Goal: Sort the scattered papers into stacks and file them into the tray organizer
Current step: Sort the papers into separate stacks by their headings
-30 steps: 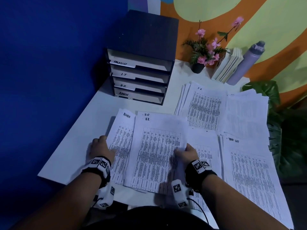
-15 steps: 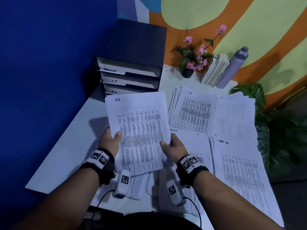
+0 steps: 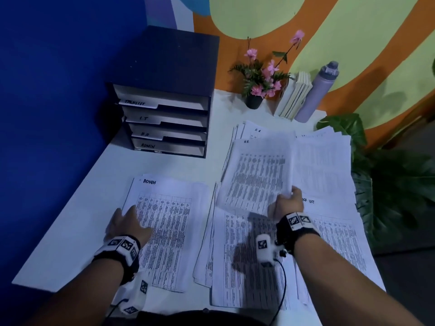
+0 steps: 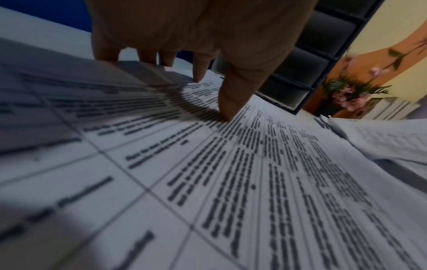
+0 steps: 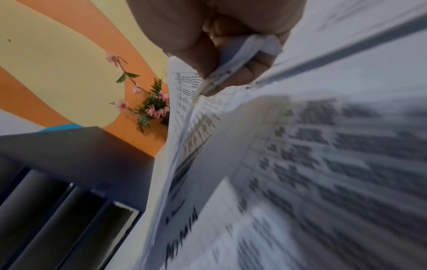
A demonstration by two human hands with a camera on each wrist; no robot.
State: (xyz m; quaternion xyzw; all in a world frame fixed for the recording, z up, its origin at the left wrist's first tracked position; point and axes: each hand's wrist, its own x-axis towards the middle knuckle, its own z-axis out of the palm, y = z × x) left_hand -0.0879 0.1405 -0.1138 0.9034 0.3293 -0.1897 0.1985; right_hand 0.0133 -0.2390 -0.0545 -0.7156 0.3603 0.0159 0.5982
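White desk (image 3: pixel 77 222), right hand (image 3: pixel 286 204) pinching HR sheets (image 3: pixel 256 175)

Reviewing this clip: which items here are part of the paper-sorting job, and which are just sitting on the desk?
Part of the job:
- HR sheets held in the right hand
- ADMIN stack under the left hand
- HR stack
- task list stack
- tray organizer

Just lying about:
- flower pot
- books
- purple bottle
- leafy plant

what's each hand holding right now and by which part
The right hand pinches the H.R. sheets by their near right corner. The left hand holds nothing, resting on the ADMIN stack.
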